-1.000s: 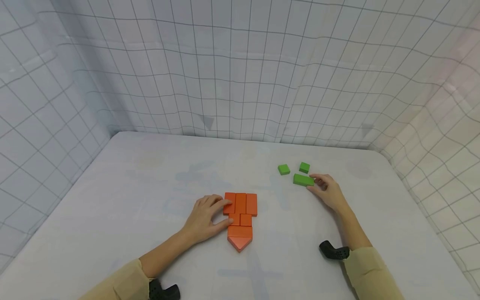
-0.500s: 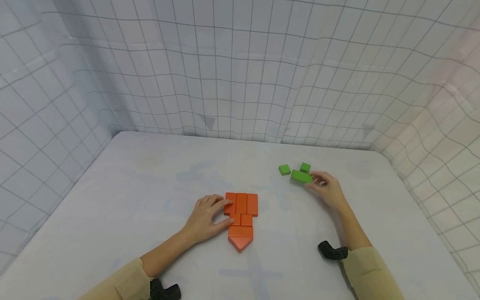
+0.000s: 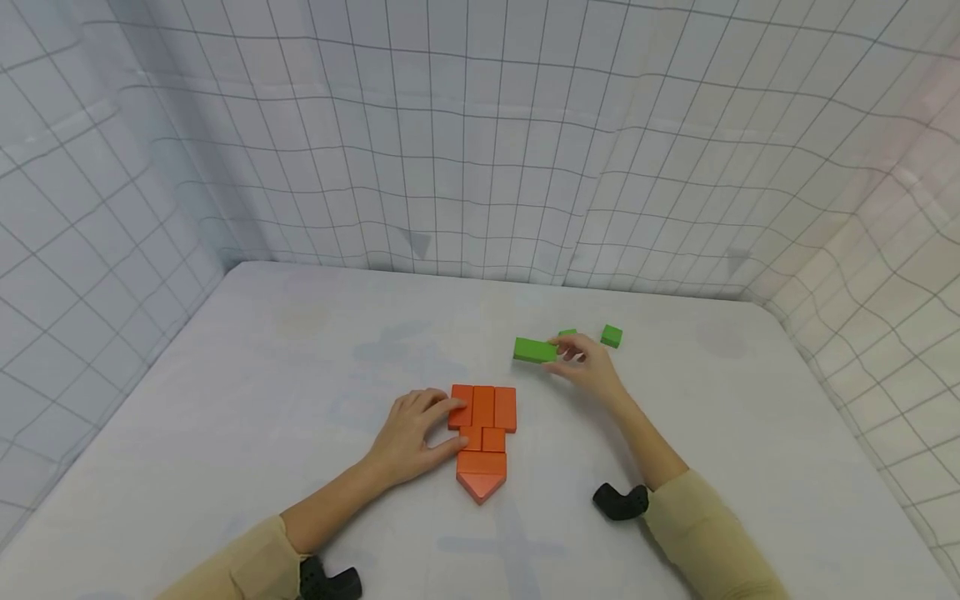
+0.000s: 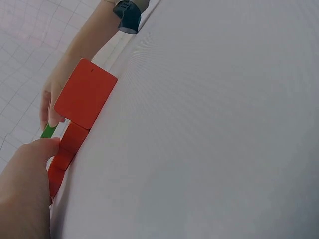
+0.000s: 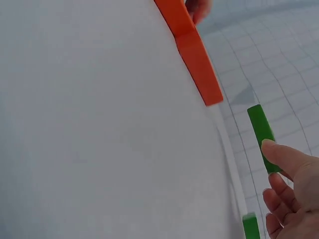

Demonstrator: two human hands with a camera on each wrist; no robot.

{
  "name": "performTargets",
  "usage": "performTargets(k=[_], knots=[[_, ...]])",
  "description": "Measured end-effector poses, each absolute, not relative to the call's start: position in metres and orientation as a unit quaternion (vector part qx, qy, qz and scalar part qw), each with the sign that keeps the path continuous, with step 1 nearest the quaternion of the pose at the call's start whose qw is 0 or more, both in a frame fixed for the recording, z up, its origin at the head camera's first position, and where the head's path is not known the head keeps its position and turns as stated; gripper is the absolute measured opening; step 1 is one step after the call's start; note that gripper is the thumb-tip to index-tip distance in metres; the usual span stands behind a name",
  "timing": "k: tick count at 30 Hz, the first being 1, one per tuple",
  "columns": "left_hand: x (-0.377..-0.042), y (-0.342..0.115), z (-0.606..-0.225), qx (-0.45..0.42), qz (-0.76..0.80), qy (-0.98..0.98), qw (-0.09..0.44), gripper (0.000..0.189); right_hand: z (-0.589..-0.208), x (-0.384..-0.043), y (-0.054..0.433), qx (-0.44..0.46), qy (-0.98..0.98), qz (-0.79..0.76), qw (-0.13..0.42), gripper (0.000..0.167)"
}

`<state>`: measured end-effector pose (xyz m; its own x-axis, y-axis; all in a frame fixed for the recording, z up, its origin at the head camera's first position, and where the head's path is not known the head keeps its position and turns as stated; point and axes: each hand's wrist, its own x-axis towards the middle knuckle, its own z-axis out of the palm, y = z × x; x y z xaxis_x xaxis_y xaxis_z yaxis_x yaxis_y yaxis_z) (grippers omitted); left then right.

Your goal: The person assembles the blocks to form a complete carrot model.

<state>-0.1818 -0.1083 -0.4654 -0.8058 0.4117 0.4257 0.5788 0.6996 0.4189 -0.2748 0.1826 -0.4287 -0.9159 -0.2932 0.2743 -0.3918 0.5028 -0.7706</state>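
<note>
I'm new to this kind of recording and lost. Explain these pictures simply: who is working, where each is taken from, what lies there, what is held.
There is no machine, just a person working barehanded. The wide picture is taken from the person's head, looking forward and down; the other two are from the wrists, so they look tilted and close. On the white table lie orange blocks, set together in a shape with a pointed end toward the person. The left hand touches them on their left side. The right hand holds a long green block by its right end, just beyond the orange ones. A small green block lies to the right of that hand; another small green block is partly hidden behind it.
</note>
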Motion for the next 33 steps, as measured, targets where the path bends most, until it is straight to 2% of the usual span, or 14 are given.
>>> performTargets(k=[10,14,22,33], knots=[[-0.181,-0.108,-0.464,-0.27,-0.272,-0.911,0.15,0.047,-0.444,-0.274,0.139,0.216,-0.856,0.469,0.006,0.037],[-0.181,-0.108,-0.463,-0.272,-0.268,-0.912,0.152,0.047,-0.447,-0.273,0.13,0.219,-0.857,0.467,0.003,0.036],[-0.181,-0.109,-0.463,-0.272,-0.268,-0.912,0.151,0.047,-0.447,-0.273,0.121,0.229,-0.866,0.444,0.009,0.033],[-0.181,-0.108,-0.464,-0.272,-0.269,-0.911,0.153,0.046,-0.445,-0.275,0.122,0.237,-0.87,0.431,-0.013,0.03]])
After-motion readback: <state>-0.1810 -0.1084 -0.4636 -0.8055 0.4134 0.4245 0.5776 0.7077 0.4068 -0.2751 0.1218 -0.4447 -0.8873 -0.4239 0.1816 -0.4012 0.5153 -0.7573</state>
